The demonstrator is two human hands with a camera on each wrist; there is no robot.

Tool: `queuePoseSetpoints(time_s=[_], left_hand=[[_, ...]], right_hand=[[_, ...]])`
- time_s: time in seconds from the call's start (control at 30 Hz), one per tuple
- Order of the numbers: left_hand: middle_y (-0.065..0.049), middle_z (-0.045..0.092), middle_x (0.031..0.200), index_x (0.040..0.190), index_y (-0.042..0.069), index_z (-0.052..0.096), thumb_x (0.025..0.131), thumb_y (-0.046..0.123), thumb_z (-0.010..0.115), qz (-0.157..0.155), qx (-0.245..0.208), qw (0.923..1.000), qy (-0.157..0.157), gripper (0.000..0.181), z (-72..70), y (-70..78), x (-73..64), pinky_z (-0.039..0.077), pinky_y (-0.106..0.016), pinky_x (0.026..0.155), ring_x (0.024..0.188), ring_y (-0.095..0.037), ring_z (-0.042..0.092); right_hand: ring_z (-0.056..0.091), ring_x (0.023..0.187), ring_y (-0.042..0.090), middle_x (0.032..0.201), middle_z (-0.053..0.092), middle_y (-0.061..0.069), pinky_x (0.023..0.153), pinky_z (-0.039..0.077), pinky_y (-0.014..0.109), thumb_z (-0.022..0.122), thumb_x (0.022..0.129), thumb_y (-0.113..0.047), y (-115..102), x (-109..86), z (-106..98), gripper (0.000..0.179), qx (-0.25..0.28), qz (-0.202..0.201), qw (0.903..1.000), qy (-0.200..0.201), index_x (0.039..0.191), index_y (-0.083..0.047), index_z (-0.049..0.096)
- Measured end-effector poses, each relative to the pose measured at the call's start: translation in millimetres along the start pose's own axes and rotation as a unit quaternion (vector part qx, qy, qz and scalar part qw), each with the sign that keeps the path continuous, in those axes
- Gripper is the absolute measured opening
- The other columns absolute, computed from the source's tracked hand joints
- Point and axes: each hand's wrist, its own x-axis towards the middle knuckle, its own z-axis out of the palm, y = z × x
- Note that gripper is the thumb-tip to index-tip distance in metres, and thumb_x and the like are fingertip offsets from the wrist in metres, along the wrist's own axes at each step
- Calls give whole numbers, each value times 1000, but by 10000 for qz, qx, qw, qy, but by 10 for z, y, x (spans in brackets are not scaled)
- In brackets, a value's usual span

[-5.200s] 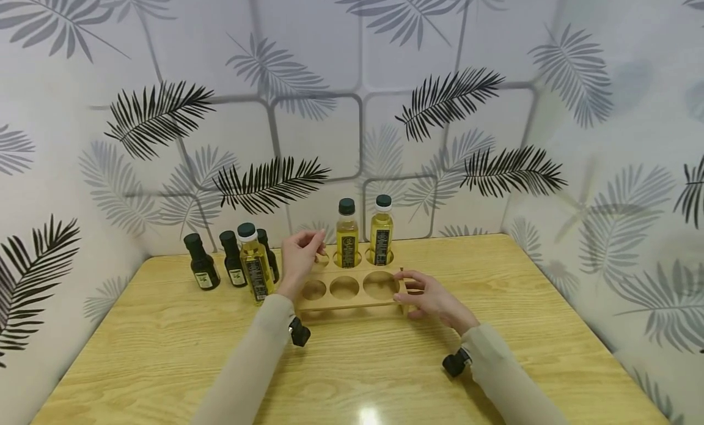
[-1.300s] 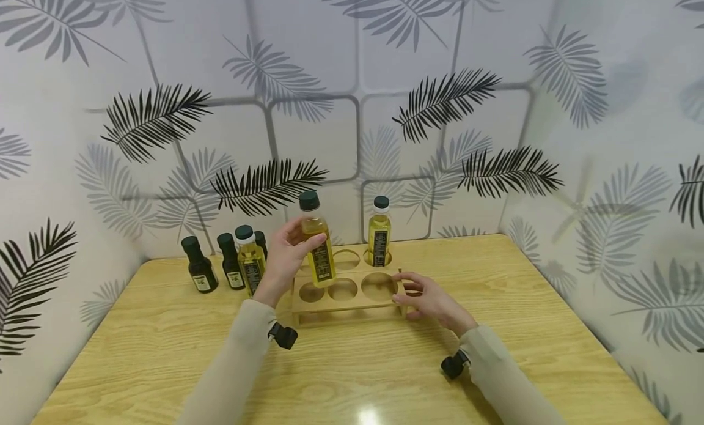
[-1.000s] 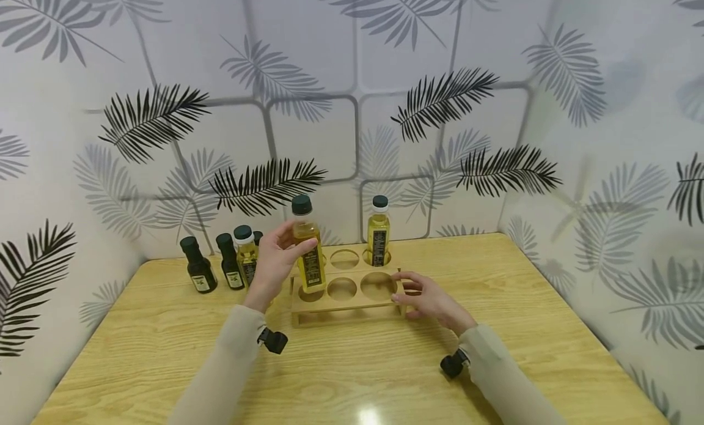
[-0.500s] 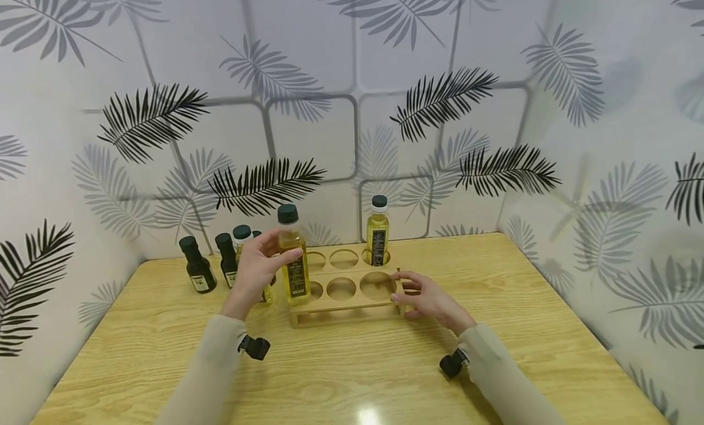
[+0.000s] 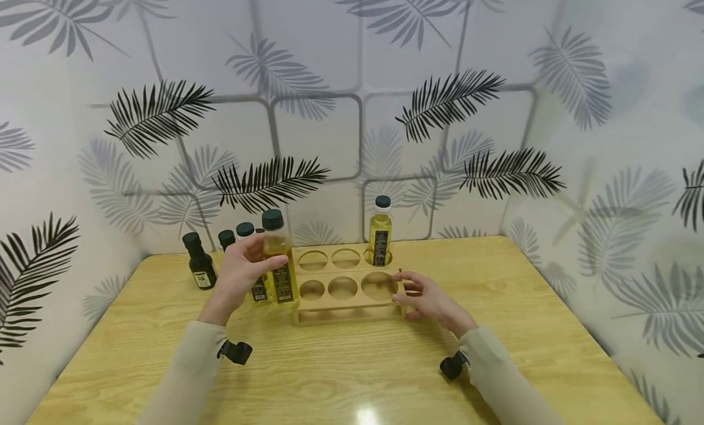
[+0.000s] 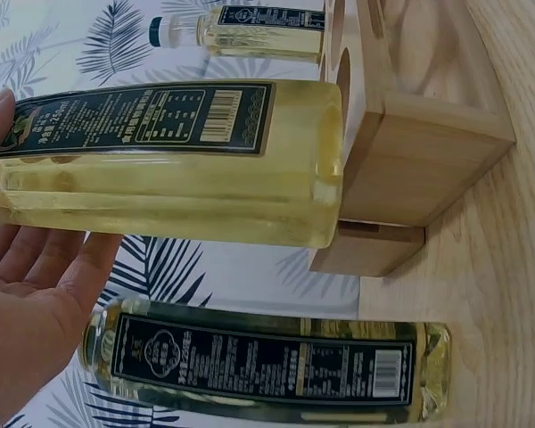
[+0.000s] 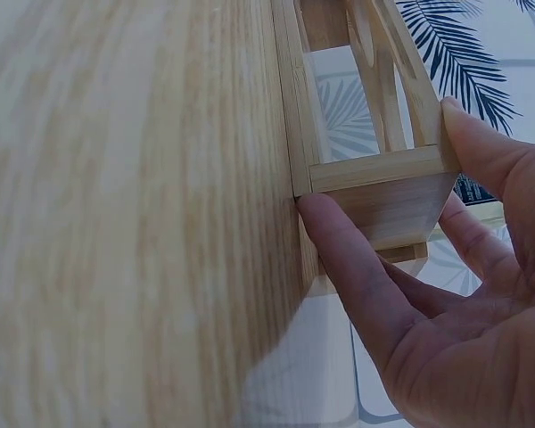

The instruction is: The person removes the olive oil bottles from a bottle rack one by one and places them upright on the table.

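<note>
My left hand (image 5: 236, 271) grips a bottle of yellow oil (image 5: 282, 272) with a dark green cap around its upper part. That bottle stands nearly upright at the left end of a wooden bottle rack (image 5: 330, 301), its base above the table in the left wrist view. Thumb and fingers of my right hand (image 5: 431, 301) hold the rack's right end; in the right wrist view a fingertip (image 7: 314, 207) lies at its lower corner. A second oil bottle (image 5: 379, 238) sits in the rack's back right hole. Another oil bottle (image 6: 276, 366) stands on the table just left of the held one.
Dark bottles stand at the back left, one dark bottle (image 5: 200, 263) in full view and others partly hidden behind my left hand. The rack's other round holes hold nothing. A patterned wall (image 5: 324, 137) rises behind the wooden table (image 5: 352, 364).
My left hand took the oil bottle out of the rack's back middle hole, then carried it left and toward me, past the rack's left end. My right hand has stayed on the rack.
</note>
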Motion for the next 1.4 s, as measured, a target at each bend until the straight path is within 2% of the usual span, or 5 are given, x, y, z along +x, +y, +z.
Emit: queuePoseSetpoints(time_s=[0.3, 0.87, 1.0, 1.13, 1.4], left_hand=[[14, 69, 108, 133, 4, 57, 87, 16, 77, 39, -320, 9994, 97, 51, -281, -55, -120, 56, -21, 79, 97, -5, 67], [12, 71, 106, 129, 9, 62, 90, 3, 69, 395, -1057, 9933, 235, 40, -706, -111, -185, 55, -20, 80, 94, -4, 66], [12, 67, 115, 138, 6, 55, 90, 8, 70, 125, -971, 9946, 331, 50, -785, -151, -170, 54, -18, 82, 103, -4, 62], [3, 51, 144, 147, 11, 46, 91, 16, 72, -360, -622, 9964, 444, 62, -840, -191, -173, 48, -11, 87, 132, -12, 46], [16, 66, 115, 143, 7, 50, 91, 11, 71, -249, -971, 9939, 453, 56, -907, -377, -152, 52, -15, 83, 107, -1, 59]], right_hand=[[31, 142, 42, 154, 32, 26, 81, 59, 41, 71, 91, -26, -2, -21, 24, 57, 27, -5, 10000, -1, 142, -15, 49], [35, 140, 43, 154, 32, 25, 80, 59, 40, 72, 91, -28, -23, -23, 3, 59, -19, 70, 10000, -27, 143, -17, 49], [35, 140, 43, 153, 32, 25, 80, 59, 40, 73, 90, -27, -21, -5, -2, 58, -12, 93, 10000, -18, 143, -18, 49], [36, 139, 43, 153, 33, 25, 80, 59, 40, 73, 90, -27, -12, -3, -4, 59, -10, 100, 9999, -14, 143, -18, 49], [38, 138, 42, 153, 33, 24, 79, 59, 40, 73, 90, -29, -5, 3, -10, 59, -25, 106, 9999, -19, 143, -19, 49]])
